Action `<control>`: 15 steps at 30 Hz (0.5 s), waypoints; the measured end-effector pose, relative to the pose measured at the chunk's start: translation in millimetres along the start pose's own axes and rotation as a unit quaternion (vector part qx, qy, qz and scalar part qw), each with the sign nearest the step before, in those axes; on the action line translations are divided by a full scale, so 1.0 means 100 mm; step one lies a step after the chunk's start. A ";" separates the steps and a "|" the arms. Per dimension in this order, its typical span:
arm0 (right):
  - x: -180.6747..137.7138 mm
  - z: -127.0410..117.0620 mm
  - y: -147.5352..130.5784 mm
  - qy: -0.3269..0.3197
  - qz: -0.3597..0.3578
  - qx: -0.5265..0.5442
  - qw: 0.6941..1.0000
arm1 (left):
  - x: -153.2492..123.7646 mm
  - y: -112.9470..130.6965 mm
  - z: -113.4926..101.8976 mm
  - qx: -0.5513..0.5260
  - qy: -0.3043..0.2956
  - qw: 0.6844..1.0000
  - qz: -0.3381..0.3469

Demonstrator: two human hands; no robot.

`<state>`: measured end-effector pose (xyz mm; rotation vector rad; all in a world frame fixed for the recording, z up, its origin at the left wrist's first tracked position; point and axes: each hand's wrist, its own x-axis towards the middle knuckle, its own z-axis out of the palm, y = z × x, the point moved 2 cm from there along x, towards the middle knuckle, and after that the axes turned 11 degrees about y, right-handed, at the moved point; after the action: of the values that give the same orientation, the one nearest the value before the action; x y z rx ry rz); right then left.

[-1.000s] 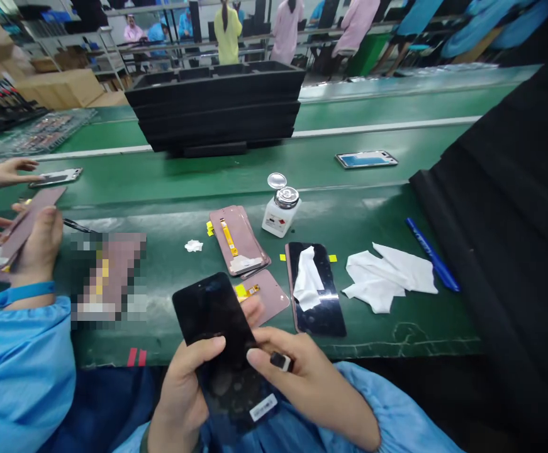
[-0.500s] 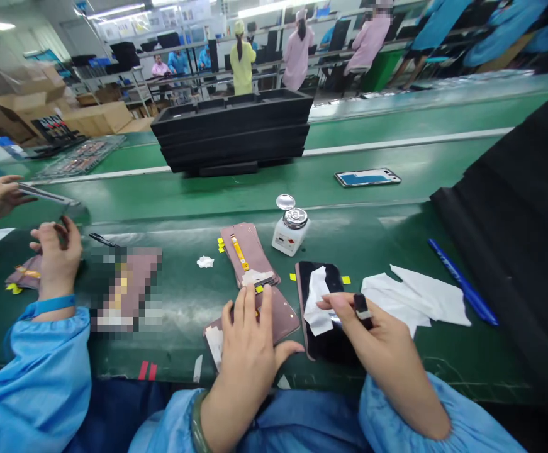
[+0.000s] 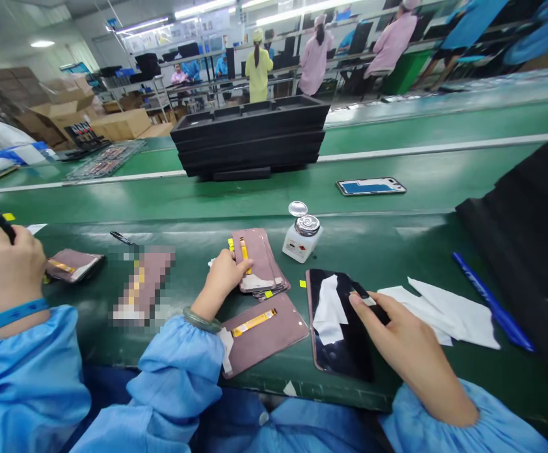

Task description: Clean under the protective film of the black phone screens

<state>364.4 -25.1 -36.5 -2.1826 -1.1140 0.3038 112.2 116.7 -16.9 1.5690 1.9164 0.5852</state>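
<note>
A: Layout, biggest first?

B: Green desk (image 3: 372, 245) across the front, green strip (image 3: 278, 196) behind it. Dark stack (image 3: 528, 214) at far right. Pile of black trays (image 3: 250, 145) on the strip.

A: Work pieces?

B: Black screen (image 3: 344, 360), flat, right of centre near desk's front edge. Panel pile (image 3: 262, 248), pinkish, left of it and farther back. Loose panel (image 3: 274, 343), also pinkish, in front of the pile, just beside the screen, set at an angle.

A: Hands?

B: Left hand (image 3: 224, 277) at the pile's left edge, fingers bent, thumb over the top panel. Can't tell if it's gripping. Right hand (image 3: 410, 336) over the screen's right edge, lower fingers hidden; can't tell its grip. Co-worker's hand (image 3: 14, 264) far left, around something dark.

A: Smaller?

B: White cloths (image 3: 462, 314) right of the screen, overlapping. Phone frame (image 3: 372, 186) flat on the strip. White bottle (image 3: 299, 245) upright behind the gap between pile and screen, lid up. Blue pen (image 3: 493, 302) right of the cloths. Crumpled tissue (image 3: 331, 314) on the screen.

A: Smallest?

B: Yellow strip (image 3: 255, 323) on the loose panel. Small black piece (image 3: 381, 311) at the right thumb; held or worn, can't tell.
</note>
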 end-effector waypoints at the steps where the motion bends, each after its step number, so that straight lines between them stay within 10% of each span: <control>1: 0.00 -0.01 0.00 -0.002 0.000 0.001 1.000 | 0.01 -0.04 -0.03 -0.040 -0.004 0.999 -0.013; 6: -0.10 -0.04 -0.14 -0.007 0.001 0.091 0.996 | -0.26 -0.18 -0.27 -0.310 -0.017 0.949 -0.060; 15: -0.61 0.40 -0.85 -0.322 0.041 0.388 0.863 | -1.47 -0.32 -0.05 -0.632 -0.311 0.695 -0.143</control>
<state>255.0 -19.3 -16.7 -1.4044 -0.9678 1.3439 104.9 -33.8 -10.3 0.4006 0.7515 0.8109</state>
